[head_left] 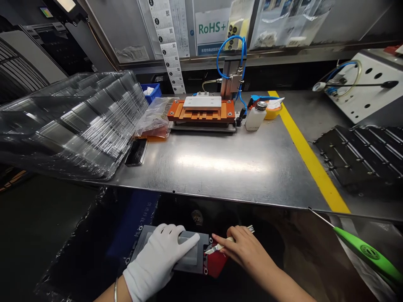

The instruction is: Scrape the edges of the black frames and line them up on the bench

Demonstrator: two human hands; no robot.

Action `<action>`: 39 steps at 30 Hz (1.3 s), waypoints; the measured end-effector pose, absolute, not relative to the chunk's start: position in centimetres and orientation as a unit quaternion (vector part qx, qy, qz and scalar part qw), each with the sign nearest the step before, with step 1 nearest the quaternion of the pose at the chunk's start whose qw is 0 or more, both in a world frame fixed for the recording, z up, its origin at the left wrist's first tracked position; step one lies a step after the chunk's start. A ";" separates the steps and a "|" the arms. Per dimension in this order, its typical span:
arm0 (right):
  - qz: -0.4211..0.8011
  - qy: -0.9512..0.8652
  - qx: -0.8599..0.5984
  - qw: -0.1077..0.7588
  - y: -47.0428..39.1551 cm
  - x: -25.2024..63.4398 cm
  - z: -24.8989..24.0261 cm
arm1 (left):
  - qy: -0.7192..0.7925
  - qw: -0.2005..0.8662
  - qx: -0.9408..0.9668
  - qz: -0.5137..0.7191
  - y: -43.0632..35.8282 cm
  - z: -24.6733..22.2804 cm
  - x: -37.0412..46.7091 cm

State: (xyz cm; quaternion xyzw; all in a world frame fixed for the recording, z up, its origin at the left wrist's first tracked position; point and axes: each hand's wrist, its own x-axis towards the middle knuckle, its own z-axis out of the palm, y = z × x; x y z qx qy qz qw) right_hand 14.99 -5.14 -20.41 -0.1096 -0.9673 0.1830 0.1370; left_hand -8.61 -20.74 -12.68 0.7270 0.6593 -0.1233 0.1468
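My left hand [163, 253], in a white glove, grips a flat grey rectangular part [201, 241] below the table's front edge. Its thumb lies across the top face. Small ringed holes sit at the part's corners. My bare right hand [244, 247] is closed around a utility knife [231, 240] with a pale handle. The knife's blade points left and lies at the part's right edge, between two holes. Under the blade, a red piece [218, 263] sticks out from that edge; whether it is joined to the grey part I cannot tell.
An orange fixture [201, 115] with a blue air hose stands at the table's back, beside a white bottle [255, 117]. Stacked clear trays [78, 126] and a phone [136, 152] sit left. Black parts [362, 155] and a green-handled tool [367, 251] are right.
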 end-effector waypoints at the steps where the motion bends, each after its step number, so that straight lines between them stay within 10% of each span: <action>1: 0.185 -0.968 -0.105 0.135 -5.0 15.0 -20.4 | 0.651 0.150 0.735 -0.119 -20.5 -12.5 -8.7; 10: 0.263 -0.954 -0.102 0.096 -4.8 15.7 -20.2 | 0.635 0.230 0.734 -0.070 -20.1 -12.2 -9.1; 18: 0.683 -0.650 -0.321 -0.092 -9.3 15.6 -18.4 | 0.734 0.157 0.657 -0.073 -21.4 -14.8 -8.1; 39: 0.684 -0.643 -0.335 -0.076 -10.2 13.4 -18.0 | 0.746 0.055 0.663 0.001 -21.8 -14.8 -7.2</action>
